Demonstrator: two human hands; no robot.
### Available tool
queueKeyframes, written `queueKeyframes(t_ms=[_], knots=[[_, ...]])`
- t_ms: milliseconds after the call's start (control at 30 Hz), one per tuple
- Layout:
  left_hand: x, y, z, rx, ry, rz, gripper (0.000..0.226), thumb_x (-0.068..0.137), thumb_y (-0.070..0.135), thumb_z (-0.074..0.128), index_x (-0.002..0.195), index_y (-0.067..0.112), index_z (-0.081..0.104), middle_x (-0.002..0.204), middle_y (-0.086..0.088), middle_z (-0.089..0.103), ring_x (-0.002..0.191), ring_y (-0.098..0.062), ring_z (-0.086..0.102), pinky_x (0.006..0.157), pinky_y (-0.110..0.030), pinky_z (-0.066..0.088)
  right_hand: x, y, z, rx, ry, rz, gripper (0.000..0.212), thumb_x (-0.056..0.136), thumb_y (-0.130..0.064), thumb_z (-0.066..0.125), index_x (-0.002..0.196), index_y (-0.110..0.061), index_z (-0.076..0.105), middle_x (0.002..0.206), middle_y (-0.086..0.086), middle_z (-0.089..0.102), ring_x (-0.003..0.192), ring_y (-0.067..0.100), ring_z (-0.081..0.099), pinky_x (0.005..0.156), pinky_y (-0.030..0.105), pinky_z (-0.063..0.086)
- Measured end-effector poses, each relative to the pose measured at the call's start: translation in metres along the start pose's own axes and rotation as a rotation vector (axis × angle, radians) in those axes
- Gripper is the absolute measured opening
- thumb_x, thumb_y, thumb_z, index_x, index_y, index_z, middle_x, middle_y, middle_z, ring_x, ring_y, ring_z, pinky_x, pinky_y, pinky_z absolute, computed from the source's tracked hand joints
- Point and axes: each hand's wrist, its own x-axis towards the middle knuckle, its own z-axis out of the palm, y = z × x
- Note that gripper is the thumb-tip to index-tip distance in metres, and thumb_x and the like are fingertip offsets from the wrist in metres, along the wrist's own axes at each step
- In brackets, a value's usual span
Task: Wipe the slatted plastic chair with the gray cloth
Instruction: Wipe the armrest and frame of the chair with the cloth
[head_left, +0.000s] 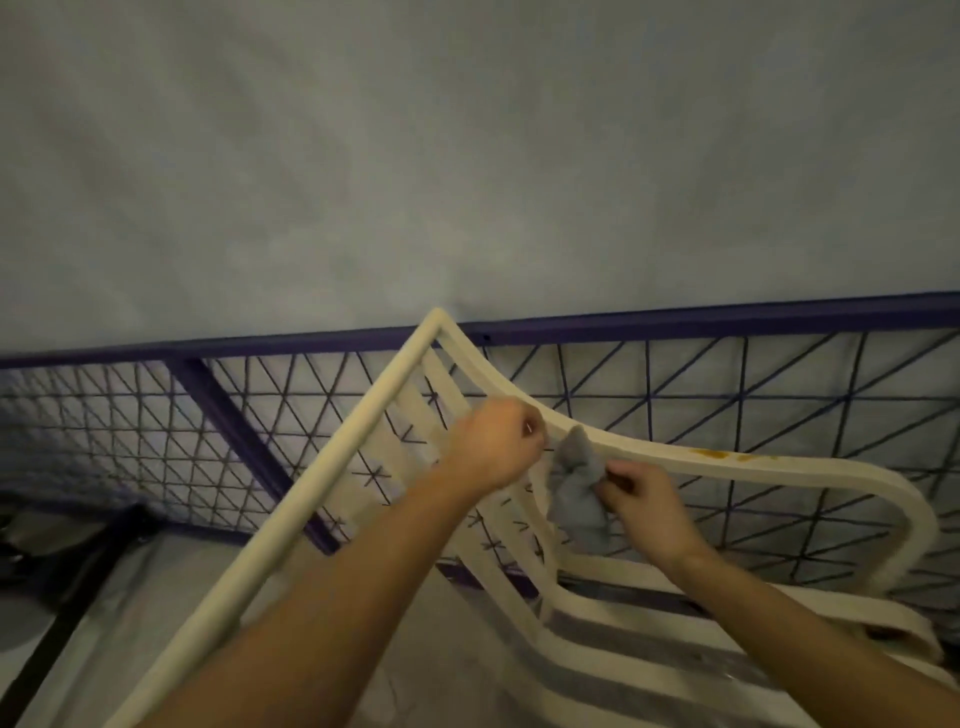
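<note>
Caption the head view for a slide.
Right hand wipes the cream slatted chair's curved rail with a gray cloth; left hand steadies the slats.

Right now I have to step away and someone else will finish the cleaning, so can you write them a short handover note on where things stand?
Left hand: closed in a fist on the chair's curved rail, steadying it.
Right hand: grip pinching the gray cloth, which is bunched and hanging against the rail just beside the left hand.
Slatted plastic chair: tilted, leaning near the purple grid railing.
Done: cannot tell how much has been wiped already.
Left: an orange-brown stain sits on the rail to the right of the cloth, not yet reached; then probably the slats and seat.
</note>
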Motion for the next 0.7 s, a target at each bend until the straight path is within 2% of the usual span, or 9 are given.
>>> queueKeyframes(t_ms=[167,300,367,433,500,567,600,667,700], knots=[[0.009,-0.015,-0.104,0.147,0.183,0.063,0.022,0.092,0.025,0.052,0.102,0.022,0.072,0.092,0.004,0.070,0.077,-0.013,0.064,0.074,-0.035,0.056,0.021,-0.074,0.054,0.121,-0.020,-0.127,0.022,0.096,-0.012,0.057,0.097,-0.026,0.075,0.090,-0.008,0.074,0.091,0.006,0.069,0.081,0.025,0.056],[0.017,-0.073,-0.119,0.128,0.209,-0.063,0.038,0.094,0.033,0.051,0.131,0.025,0.055,0.132,0.001,0.057,0.118,-0.021,0.055,0.099,-0.041,0.046,0.053,-0.114,0.092,0.192,0.008,-0.171,0.024,0.096,-0.010,0.057,0.112,-0.018,0.074,0.105,-0.004,0.073,0.103,0.009,0.066,0.095,0.030,0.054],[0.015,-0.099,-0.109,0.094,0.172,-0.111,0.048,0.096,0.040,0.043,0.140,0.022,0.047,0.144,-0.002,0.048,0.130,-0.023,0.046,0.105,-0.038,0.038,0.069,-0.127,0.111,0.216,0.067,-0.218,0.027,0.095,-0.006,0.058,0.117,-0.013,0.072,0.111,0.001,0.073,0.105,0.012,0.066,0.097,0.029,0.052],[0.011,-0.112,-0.099,0.015,0.166,-0.128,0.044,0.100,0.038,0.037,0.139,0.020,0.050,0.141,-0.006,0.053,0.128,-0.025,0.048,0.101,-0.032,0.036,0.079,-0.133,0.130,0.216,0.113,-0.223,0.030,0.093,-0.001,0.058,0.120,-0.010,0.069,0.119,0.004,0.070,0.113,0.014,0.063,0.102,0.026,0.048],[0.015,-0.112,-0.096,0.027,0.207,-0.105,0.037,0.101,0.028,0.037,0.134,0.020,0.052,0.133,-0.010,0.059,0.120,-0.031,0.054,0.096,-0.036,0.041,0.079,-0.129,0.147,0.228,0.154,-0.217,0.035,0.092,0.006,0.055,0.122,-0.006,0.067,0.128,0.005,0.064,0.123,0.013,0.056,0.105,0.015,0.041],[0.021,-0.101,-0.097,0.101,0.182,-0.080,0.034,0.099,0.029,0.037,0.130,0.024,0.050,0.125,-0.011,0.062,0.110,-0.033,0.058,0.090,-0.042,0.048,0.077,-0.120,0.156,0.229,0.199,-0.180,0.033,0.092,0.007,0.053,0.117,-0.005,0.070,0.122,0.007,0.068,0.117,0.013,0.060,0.100,0.018,0.047],[0.026,-0.096,-0.095,0.141,0.147,-0.062,0.036,0.098,0.030,0.037,0.131,0.024,0.048,0.124,-0.012,0.061,0.109,-0.034,0.058,0.090,-0.045,0.049,0.077,-0.112,0.157,0.218,0.206,-0.171,0.028,0.092,0.005,0.053,0.108,-0.005,0.073,0.109,0.008,0.072,0.104,0.013,0.065,0.091,0.022,0.052],[0.036,-0.088,-0.090,0.146,0.081,-0.071,0.041,0.098,0.027,0.038,0.137,0.018,0.045,0.131,-0.016,0.056,0.116,-0.036,0.054,0.095,-0.047,0.046,0.076,-0.099,0.156,0.195,0.199,-0.167,0.023,0.092,0.003,0.052,0.091,-0.006,0.073,0.085,0.007,0.070,0.080,0.011,0.062,0.073,0.020,0.050],[0.042,-0.088,-0.088,0.109,0.070,-0.090,0.043,0.099,0.026,0.038,0.141,0.018,0.043,0.137,-0.017,0.053,0.122,-0.036,0.050,0.101,-0.046,0.042,0.076,-0.094,0.156,0.195,0.193,-0.167,0.024,0.093,0.002,0.051,0.091,-0.007,0.073,0.085,0.005,0.070,0.079,0.010,0.062,0.073,0.021,0.051]])
